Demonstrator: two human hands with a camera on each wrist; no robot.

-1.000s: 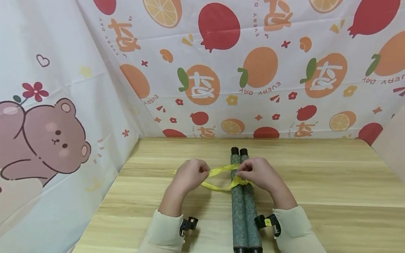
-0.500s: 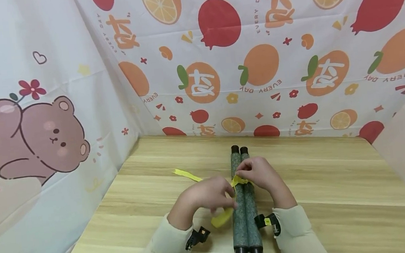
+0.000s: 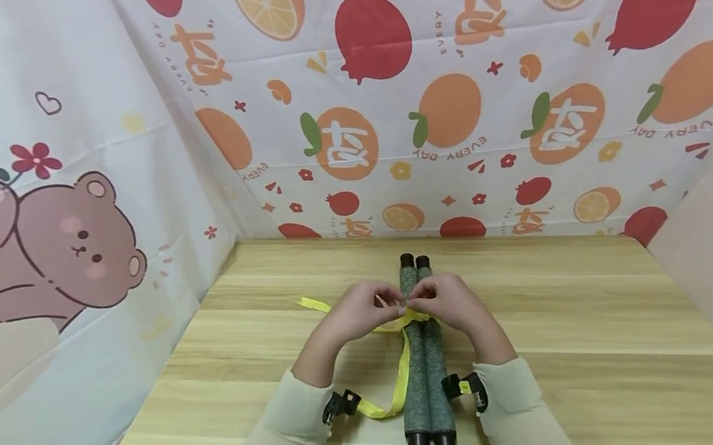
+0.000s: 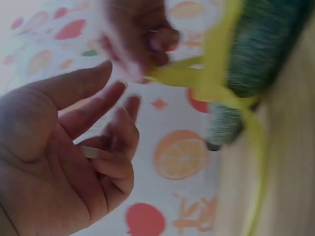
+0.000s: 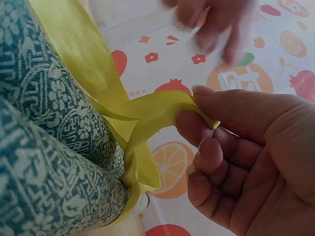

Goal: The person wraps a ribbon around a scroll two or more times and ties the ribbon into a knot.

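Observation:
Two rolled scrolls [image 3: 415, 387] with green patterned covers and dark end knobs lie side by side on the table. A yellow ribbon [image 3: 402, 384] wraps round both near their upper half. Above that wrap, my right hand [image 3: 455, 302] pinches a bent piece of ribbon [image 5: 157, 108] between thumb and index finger. My left hand [image 3: 364, 311] hovers just left of it. In the left wrist view, the thumb and fingers of the left hand [image 4: 64, 152] are apart, with nothing between them. One ribbon length curves down beside the left scroll; another tail points to the upper left.
The wood-grain table [image 3: 583, 344] extends to both sides of the scrolls. Behind it hangs a fruit-printed cloth [image 3: 454, 171], and a bear-printed cloth [image 3: 78, 240] hangs on the left. A small black camera [image 3: 341, 405] is strapped to each wrist.
My left hand first held a ribbon length out to the left, swept it down towards me, then rose beside my right hand. That length now lies beside the left scroll. My right hand kept its pinch.

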